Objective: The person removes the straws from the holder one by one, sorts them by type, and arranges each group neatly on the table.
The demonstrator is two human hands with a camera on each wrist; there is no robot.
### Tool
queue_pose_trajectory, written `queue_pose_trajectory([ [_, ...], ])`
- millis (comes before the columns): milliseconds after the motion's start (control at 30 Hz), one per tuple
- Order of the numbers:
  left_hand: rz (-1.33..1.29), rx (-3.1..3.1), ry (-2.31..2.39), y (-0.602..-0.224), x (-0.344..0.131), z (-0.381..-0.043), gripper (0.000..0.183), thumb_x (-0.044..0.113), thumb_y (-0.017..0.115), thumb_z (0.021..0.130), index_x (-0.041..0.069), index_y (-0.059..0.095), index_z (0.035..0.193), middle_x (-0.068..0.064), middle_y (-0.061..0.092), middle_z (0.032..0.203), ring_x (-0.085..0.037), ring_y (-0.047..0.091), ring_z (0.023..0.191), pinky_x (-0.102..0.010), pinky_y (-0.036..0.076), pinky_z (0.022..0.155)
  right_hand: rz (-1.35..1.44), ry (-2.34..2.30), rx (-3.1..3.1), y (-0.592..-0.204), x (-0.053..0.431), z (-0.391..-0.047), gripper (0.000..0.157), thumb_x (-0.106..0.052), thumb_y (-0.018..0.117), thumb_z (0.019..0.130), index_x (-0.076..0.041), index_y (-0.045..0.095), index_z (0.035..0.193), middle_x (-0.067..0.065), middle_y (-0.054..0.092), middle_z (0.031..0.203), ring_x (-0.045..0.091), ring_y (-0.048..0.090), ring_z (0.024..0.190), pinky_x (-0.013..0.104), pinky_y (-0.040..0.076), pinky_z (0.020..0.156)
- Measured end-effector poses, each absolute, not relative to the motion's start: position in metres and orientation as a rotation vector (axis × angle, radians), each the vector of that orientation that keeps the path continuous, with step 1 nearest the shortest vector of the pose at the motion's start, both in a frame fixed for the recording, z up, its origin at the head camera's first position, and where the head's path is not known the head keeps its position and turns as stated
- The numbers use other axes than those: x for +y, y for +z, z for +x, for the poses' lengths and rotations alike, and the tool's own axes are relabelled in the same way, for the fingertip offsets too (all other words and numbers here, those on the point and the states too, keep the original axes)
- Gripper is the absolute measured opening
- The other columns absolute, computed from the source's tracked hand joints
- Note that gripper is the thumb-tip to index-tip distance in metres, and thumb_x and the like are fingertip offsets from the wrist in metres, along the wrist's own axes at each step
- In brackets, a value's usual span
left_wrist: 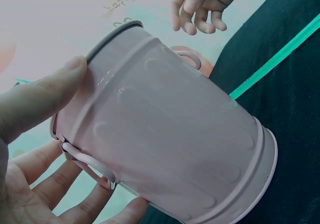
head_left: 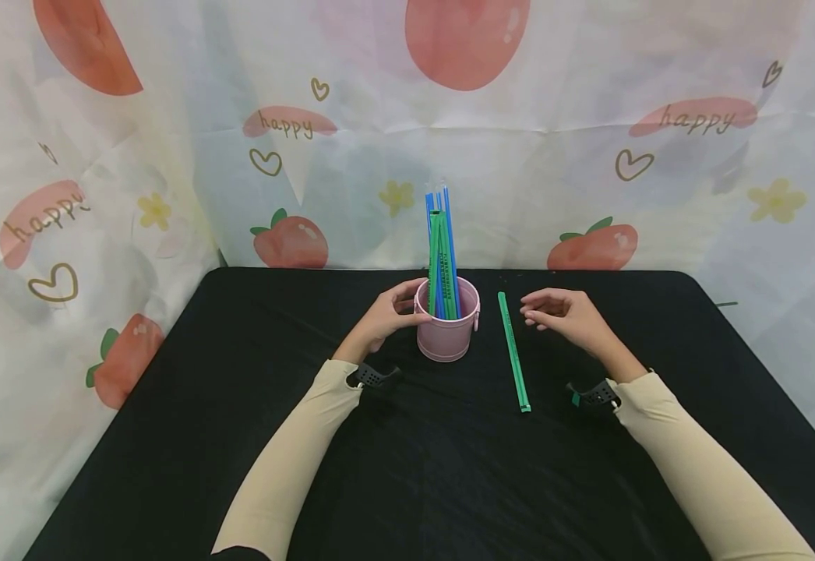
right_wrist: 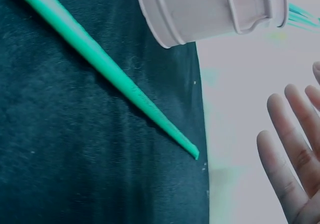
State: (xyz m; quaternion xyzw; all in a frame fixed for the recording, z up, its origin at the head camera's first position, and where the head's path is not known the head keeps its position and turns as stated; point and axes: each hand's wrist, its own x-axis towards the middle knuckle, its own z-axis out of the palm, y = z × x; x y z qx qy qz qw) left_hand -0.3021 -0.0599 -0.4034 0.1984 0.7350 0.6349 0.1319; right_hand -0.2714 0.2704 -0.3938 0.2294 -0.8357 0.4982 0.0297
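A small pink metal bucket [head_left: 444, 340] with side handles stands upright on the black cloth. My left hand [head_left: 388, 315] holds it by the left side, thumb [left_wrist: 60, 91] at the rim and fingers round the far side near a handle [left_wrist: 90, 161]. Inside, several slim green sticks [head_left: 445, 261] and blue sticks [head_left: 451, 234] stand up, leaning together. To the bucket's right lies one long green stick [head_left: 514, 354] with small dark print. Just right of its far end, my right hand [head_left: 563, 315] hovers with fingers loosely bent and nothing in them.
Black cloth [head_left: 520, 483] covers the table. A pale printed curtain [head_left: 492, 179] hangs behind the table's back edge and along its sides. Each wrist wears a dark strap [head_left: 597, 394] at the end of a cream sleeve [head_left: 702, 460].
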Motion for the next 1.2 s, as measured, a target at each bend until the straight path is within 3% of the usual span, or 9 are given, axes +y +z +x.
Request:
queue_pose_trajectory([
  [100,0.58,2.132,1.844,-0.403,-0.06,-0.302,0.063,0.003,0.067,0.084,0.011,0.041,0.141,-0.012,0.046,0.142,-0.032,0.045,0.129,-0.048,0.04,0.107,0.716,1.527,-2.584,-0.389,0.27,-0.272,0.026,-0.007,0.063,0.088,0.006,0.062,0.111,-0.011,0.07,0.09,0.004,0.069,0.077,0.02,0.057,0.066],
  [333,0.579,2.137,1.838,-0.403,-0.06,-0.302,0.063,0.003,0.067,0.084,0.012,0.041,0.141,-0.011,0.046,0.142,-0.032,0.046,0.129,-0.047,0.04,0.107,0.725,1.518,-2.576,-0.377,0.267,-0.273,0.027,-0.006,0.064,0.087,0.006,0.062,0.112,0.006,0.072,0.094,0.002,0.069,0.078,0.024,0.058,0.067],
  [567,0.59,2.114,1.856,-0.4,-0.06,-0.299,0.065,0.001,0.066,0.084,0.01,0.039,0.142,-0.014,0.043,0.144,-0.034,0.045,0.13,-0.049,0.04,0.107,0.734,1.512,-2.552,-0.369,0.263,-0.278,0.028,-0.004,0.063,0.087,0.007,0.061,0.113,-0.018,0.068,0.09,0.002,0.068,0.078,0.022,0.057,0.066],
  [700,0.585,2.116,1.853,-0.4,-0.06,-0.299,0.064,0.001,0.066,0.084,0.01,0.04,0.142,-0.013,0.043,0.144,-0.033,0.044,0.131,-0.048,0.039,0.107,0.72,1.498,-2.549,-0.358,0.256,-0.275,0.028,0.0,0.063,0.087,0.009,0.06,0.113,-0.009,0.07,0.091,0.002,0.068,0.077,0.022,0.057,0.066],
  [967,0.594,2.12,1.854,-0.402,-0.06,-0.3,0.064,0.002,0.066,0.084,0.01,0.04,0.142,-0.013,0.044,0.144,-0.034,0.045,0.13,-0.047,0.04,0.107,0.707,1.487,-2.564,-0.346,0.246,-0.277,0.028,-0.002,0.063,0.088,0.008,0.06,0.114,-0.021,0.065,0.088,0.003,0.068,0.078,0.019,0.056,0.068],
  [1100,0.593,2.12,1.856,-0.402,-0.06,-0.301,0.063,0.002,0.066,0.084,0.01,0.041,0.142,-0.013,0.045,0.143,-0.034,0.045,0.13,-0.047,0.04,0.107,0.724,1.493,-2.559,-0.349,0.247,-0.286,0.029,-0.007,0.063,0.088,0.004,0.061,0.115,-0.013,0.069,0.092,0.001,0.067,0.078,0.019,0.056,0.069],
  [1200,0.593,2.115,1.859,-0.402,-0.06,-0.301,0.064,0.001,0.066,0.084,0.01,0.04,0.142,-0.014,0.044,0.143,-0.034,0.045,0.13,-0.048,0.04,0.107,0.752,1.493,-2.547,-0.347,0.244,-0.289,0.029,-0.008,0.063,0.089,0.005,0.061,0.115,0.003,0.071,0.096,0.001,0.067,0.079,0.018,0.056,0.069],
])
